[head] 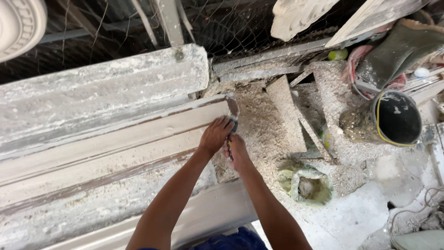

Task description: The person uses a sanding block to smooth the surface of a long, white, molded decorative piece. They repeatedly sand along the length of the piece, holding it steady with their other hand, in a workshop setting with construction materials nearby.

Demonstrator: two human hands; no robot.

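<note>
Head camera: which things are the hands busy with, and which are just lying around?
Busy with:
left hand
right hand
small tool between them
long plaster moulding, at its end

Lying around:
rubber boots
crumpled bag
loose crumbs

We've got open floor [365, 217] off to our right, past the crumpled sack [305, 185]. Further back it's tight: black bucket [393, 118], rubber boot [402, 48] and leaning boards [282, 111] block the way. Left, the long plaster mould [92, 139] fills everything.
</note>
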